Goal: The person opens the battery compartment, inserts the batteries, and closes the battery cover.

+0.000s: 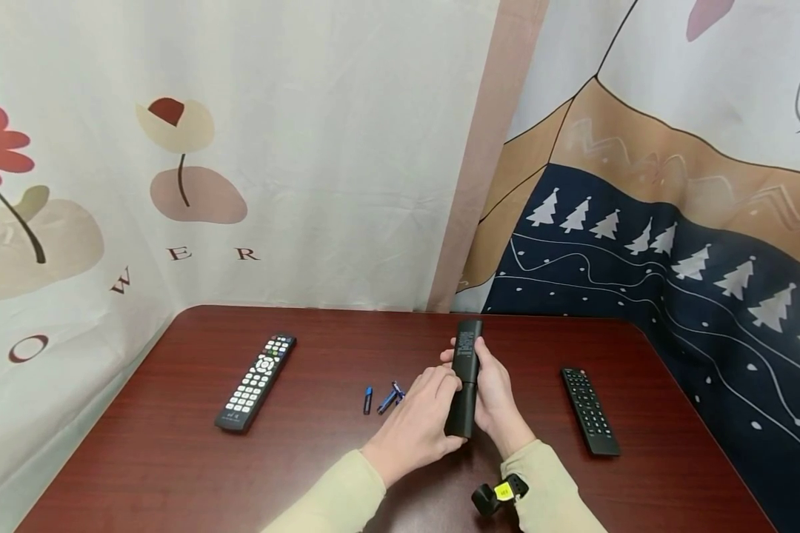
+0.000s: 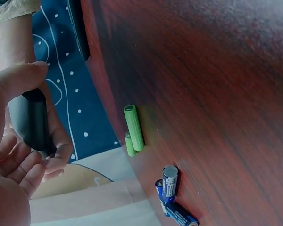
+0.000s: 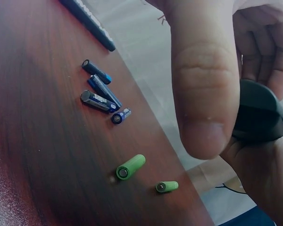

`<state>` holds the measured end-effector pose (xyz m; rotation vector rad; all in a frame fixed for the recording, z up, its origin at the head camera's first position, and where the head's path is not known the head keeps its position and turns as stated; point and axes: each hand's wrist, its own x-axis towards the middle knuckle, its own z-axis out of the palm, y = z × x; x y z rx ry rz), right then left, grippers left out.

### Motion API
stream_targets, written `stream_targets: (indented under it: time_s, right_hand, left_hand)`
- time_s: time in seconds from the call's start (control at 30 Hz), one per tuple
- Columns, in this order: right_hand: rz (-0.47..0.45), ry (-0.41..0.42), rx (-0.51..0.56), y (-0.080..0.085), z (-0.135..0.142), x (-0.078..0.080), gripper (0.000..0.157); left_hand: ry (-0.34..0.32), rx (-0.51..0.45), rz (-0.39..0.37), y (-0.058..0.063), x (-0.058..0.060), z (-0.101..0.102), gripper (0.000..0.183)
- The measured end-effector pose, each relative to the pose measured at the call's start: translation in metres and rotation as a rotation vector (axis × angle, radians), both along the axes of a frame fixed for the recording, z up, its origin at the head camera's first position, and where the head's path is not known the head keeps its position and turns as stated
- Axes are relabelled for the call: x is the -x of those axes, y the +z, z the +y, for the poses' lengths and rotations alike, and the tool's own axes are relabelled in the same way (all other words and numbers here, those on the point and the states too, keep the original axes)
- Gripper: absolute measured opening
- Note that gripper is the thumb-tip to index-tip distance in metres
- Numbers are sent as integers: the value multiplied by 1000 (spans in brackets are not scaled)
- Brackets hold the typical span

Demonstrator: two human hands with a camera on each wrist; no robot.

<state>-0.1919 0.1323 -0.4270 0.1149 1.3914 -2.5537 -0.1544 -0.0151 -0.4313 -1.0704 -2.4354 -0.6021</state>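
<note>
A black remote control (image 1: 464, 355) is held over the table with its labelled back up and its far end tilted upward. My right hand (image 1: 496, 392) grips it from the right, fingertips showing past its left edge. Across its lower half, my left hand (image 1: 418, 418) grips it from the left, fingers on the back and thumb near the bottom end. In the left wrist view the remote's dark end (image 2: 30, 117) shows between the two hands. The right thumb (image 3: 205, 94) fills much of the right wrist view, beside the remote (image 3: 259, 113).
Several blue batteries (image 3: 98, 100) lie left of the hands. Two green batteries (image 2: 134, 128), one larger, lie close by. A remote with white buttons (image 1: 256, 381) lies at left on the brown table (image 1: 307, 474), and a slimmer black remote (image 1: 590, 411) at right. Curtains hang behind.
</note>
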Motion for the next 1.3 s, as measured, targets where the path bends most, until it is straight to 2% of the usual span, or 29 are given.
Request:
stream_targets:
  time_s: [0.47, 0.63, 0.9, 1.3]
  right_hand:
    - [-15, -6, 11, 1, 2, 3, 49]
    - [-24, -2, 15, 1, 3, 4, 49]
    - [-13, 1, 13, 1, 4, 5, 49]
    - [-24, 6, 19, 3, 5, 6, 47]
  left_hand:
    - [6, 7, -80, 2, -6, -4, 62]
    - [-7, 5, -65, 2, -8, -7, 62]
    - [-29, -5, 2, -2, -7, -15, 68]
    - [-16, -17, -28, -8, -7, -29, 72]
